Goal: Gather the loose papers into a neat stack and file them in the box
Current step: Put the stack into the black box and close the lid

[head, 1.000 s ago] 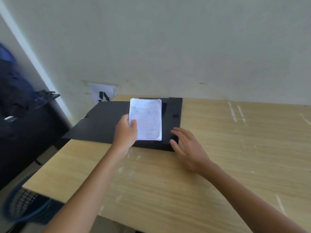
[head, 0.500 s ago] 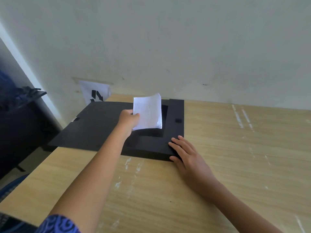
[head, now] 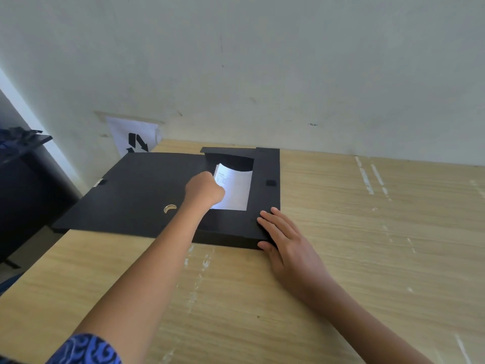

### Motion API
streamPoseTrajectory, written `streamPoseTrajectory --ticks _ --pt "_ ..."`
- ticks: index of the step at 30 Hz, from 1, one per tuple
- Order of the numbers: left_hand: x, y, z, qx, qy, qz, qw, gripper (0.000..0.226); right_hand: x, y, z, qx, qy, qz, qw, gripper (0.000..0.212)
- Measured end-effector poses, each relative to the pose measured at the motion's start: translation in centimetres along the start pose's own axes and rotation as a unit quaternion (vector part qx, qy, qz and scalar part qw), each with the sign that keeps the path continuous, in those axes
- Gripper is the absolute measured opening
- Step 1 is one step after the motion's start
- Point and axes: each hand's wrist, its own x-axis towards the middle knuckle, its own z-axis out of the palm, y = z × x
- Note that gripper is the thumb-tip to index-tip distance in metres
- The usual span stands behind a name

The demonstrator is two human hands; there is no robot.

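Two bare hands are at work on a pale wooden table (head: 341, 258) pushed against a grey-white wall (head: 262, 61), where a taped paper sign (head: 133, 136) with black arrows hangs just behind the table's far left corner. Off to the left stands dark furniture (head: 23, 185) with something blue heaped on top. A flat black box (head: 231, 224) lies open, its lid (head: 141, 190) folded out leftward past the table edge, a small metal ring (head: 169, 208) set in it. The stack of papers (head: 236, 190) sits down inside the box's well, long axis running away toward the wall, its far end curling upward near the back flap (head: 231, 160). The left hand (head: 203, 190) is curled over the stack's left edge, gripping it, so the sheets lie to the right of and beyond the knuckles, which hide the near left corner. The right hand (head: 286, 240) rests with fingers straight and spread on the box's near right corner, thumb against its front wall.
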Motion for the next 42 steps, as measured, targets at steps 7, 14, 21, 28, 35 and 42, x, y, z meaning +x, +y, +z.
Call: streamPoseTrajectory --ticks 7,14,21,28,35,42 --pt "-0.6 2.2 1.1 -0.006 -0.072 0.041 0.997 0.036 0.1 -0.1 -0.2 -0.016 -0.01 0.007 1.0 0.049" --pt "-2.5 1.1 -1.1 -0.077 -0.138 0.095 0.983 0.024 -0.1 -0.6 -0.5 -0.034 -0.026 0.022 0.999 0.051" --pt "-4.9 -3.0 -3.4 -0.088 -0.106 0.115 0.984 0.033 -0.3 -1.5 -1.0 -0.077 -0.041 0.028 0.996 0.052" --pt "-6.4 1.5 -1.3 0.103 -0.148 0.047 0.983 0.046 -0.4 -1.4 -0.9 -0.054 -0.059 0.032 0.996 0.051" --pt "-6.3 -2.0 -3.0 0.004 -0.066 0.101 0.993 0.045 -0.2 -1.6 -0.9 -0.104 -0.047 0.023 0.993 0.055" --pt "-9.2 -11.5 -5.3 -0.004 0.115 0.04 0.993 0.047 3.5 -8.3 3.3 -0.183 -0.032 -0.087 0.979 0.056"
